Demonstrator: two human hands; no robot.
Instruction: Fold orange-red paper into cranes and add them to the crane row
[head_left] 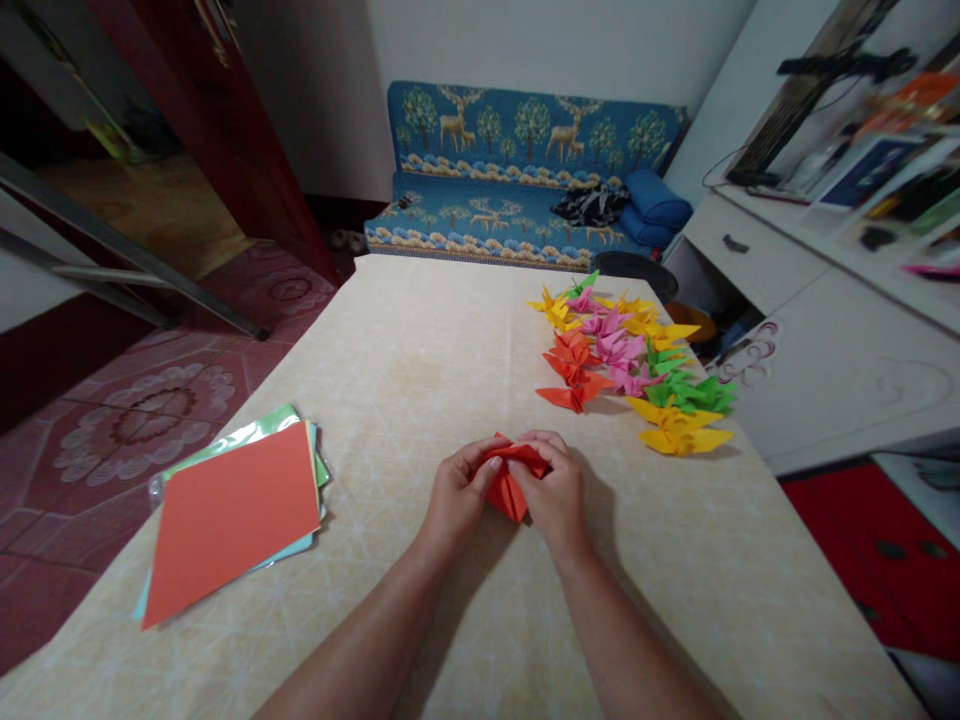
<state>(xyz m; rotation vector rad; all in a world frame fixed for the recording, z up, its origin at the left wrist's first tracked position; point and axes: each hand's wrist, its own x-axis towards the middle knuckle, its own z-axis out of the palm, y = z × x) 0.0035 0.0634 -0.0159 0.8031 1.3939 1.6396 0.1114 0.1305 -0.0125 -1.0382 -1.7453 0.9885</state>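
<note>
Between my two hands is a partly folded piece of red origami paper, its pointed end toward me. My left hand grips its left side, thumb on top and fingers behind. On the right side, my right hand pinches it the same way, the thumb near the middle crease. The fingertips behind the paper are partly hidden. Beyond my right hand stand rows of folded paper cranes: red cranes, pink cranes, green cranes and yellow cranes.
A stack of coloured paper sheets, red on top, lies at the left of the cloth-covered table. A patterned blue sofa stands past the far edge. White drawers are at the right, a metal ladder at the left.
</note>
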